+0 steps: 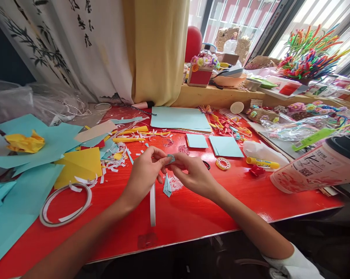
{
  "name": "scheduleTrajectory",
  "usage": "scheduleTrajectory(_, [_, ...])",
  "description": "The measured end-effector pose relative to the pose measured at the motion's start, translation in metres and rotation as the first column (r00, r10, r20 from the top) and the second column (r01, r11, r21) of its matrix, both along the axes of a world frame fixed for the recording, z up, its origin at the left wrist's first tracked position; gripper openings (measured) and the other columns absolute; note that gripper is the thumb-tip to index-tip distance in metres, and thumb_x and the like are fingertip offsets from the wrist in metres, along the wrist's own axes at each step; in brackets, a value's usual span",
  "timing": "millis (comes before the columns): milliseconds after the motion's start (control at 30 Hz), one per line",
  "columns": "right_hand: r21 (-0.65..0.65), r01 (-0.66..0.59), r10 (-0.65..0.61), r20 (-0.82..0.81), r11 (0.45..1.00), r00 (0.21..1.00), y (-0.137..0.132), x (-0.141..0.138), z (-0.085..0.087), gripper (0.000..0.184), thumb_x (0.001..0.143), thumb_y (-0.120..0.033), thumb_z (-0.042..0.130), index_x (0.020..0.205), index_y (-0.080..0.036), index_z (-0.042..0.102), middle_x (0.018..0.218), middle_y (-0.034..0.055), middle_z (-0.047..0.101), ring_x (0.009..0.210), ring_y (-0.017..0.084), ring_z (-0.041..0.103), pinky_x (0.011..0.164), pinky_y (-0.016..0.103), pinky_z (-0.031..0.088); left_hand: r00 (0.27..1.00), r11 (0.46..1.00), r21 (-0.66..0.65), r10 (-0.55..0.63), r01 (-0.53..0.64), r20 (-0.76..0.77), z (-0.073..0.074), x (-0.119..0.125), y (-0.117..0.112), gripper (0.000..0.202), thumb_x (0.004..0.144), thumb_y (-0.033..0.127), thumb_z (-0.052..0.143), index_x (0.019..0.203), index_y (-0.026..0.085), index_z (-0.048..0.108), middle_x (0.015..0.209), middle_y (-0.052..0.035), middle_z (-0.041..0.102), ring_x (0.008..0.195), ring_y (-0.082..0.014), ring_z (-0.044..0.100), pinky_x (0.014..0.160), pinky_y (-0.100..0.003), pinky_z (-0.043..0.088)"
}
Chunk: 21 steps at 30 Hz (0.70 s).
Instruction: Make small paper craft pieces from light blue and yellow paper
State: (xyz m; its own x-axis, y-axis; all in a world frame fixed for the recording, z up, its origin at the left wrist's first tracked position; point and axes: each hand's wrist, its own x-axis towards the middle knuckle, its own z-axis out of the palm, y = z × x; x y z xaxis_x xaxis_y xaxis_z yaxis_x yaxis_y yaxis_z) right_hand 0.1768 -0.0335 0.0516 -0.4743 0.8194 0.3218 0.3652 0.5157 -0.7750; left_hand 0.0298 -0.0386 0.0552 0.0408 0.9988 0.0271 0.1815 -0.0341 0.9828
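Observation:
My left hand (144,172) and my right hand (192,172) meet over the red table (192,217), fingers pinched together on a small light-blue folded paper piece (171,158). Just below the hands a folded light-blue paper shape (167,186) lies on the table. A white paper strip (152,203) runs from under my left hand toward the front edge.
Light-blue sheets (179,118) and squares (225,146), yellow paper (80,164), paper scraps, a tape ring (64,204), a small tape roll (223,164), a yellow glue stick (262,163) and a lidded cup (320,164) lie around. Flower crafts crowd the windowsill (221,97).

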Motion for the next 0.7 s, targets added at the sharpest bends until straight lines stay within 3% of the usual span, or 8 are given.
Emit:
scheduleTrajectory(133, [0.028, 0.034, -0.036, 0.08, 0.999, 0.996, 0.002, 0.0, 0.0, 0.019, 0.084, -0.013, 0.039, 0.092, -0.015, 0.057, 0.073, 0.0015, 0.063, 0.063, 0.009, 0.054, 0.058, 0.021, 0.04, 1.0, 0.999, -0.027, -0.019, 0.02, 0.025, 0.004, -0.002, 0.003, 0.025, 0.072, 0.039, 0.061, 0.075, 0.016, 0.053, 0.057, 0.0035, 0.054, 0.041, -0.008, 0.052, 0.038, -0.019, 0.045])
scheduleTrajectory(367, [0.017, 0.123, -0.124, 0.093, 0.992, 0.988, 0.007, 0.002, -0.001, 0.019, 0.087, -0.021, 0.041, 0.084, -0.016, 0.059, 0.069, 0.0012, 0.061, 0.058, 0.009, 0.048, 0.052, 0.022, 0.034, 0.988, 0.993, -0.051, -0.101, 0.108, 0.118, 0.007, -0.009, 0.005, 0.026, 0.075, 0.038, 0.058, 0.084, 0.014, 0.061, 0.08, -0.0047, 0.063, 0.071, -0.0149, 0.062, 0.055, -0.024, 0.054])
scheduleTrajectory(500, [0.012, 0.155, -0.156, 0.085, 0.988, 0.984, 0.006, 0.002, -0.001, 0.019, 0.087, -0.022, 0.041, 0.081, -0.016, 0.058, 0.066, -0.0001, 0.057, 0.054, 0.009, 0.043, 0.049, 0.022, 0.031, 0.982, 0.988, -0.082, -0.114, 0.127, 0.149, 0.006, -0.01, 0.006, 0.025, 0.073, 0.035, 0.061, 0.086, 0.014, 0.06, 0.083, -0.0054, 0.064, 0.073, -0.0165, 0.064, 0.062, -0.027, 0.055])
scheduleTrajectory(700, [0.058, 0.168, -0.174, 0.133, 0.984, 0.976, 0.006, 0.0, -0.001, 0.016, 0.086, -0.021, 0.042, 0.079, -0.017, 0.056, 0.057, -0.0025, 0.051, 0.049, 0.007, 0.038, 0.046, 0.021, 0.027, 0.99, 0.993, -0.075, -0.081, 0.09, 0.117, 0.006, -0.009, 0.007, 0.023, 0.069, 0.033, 0.065, 0.083, 0.015, 0.058, 0.079, -0.0027, 0.063, 0.062, -0.0145, 0.064, 0.06, -0.027, 0.053])
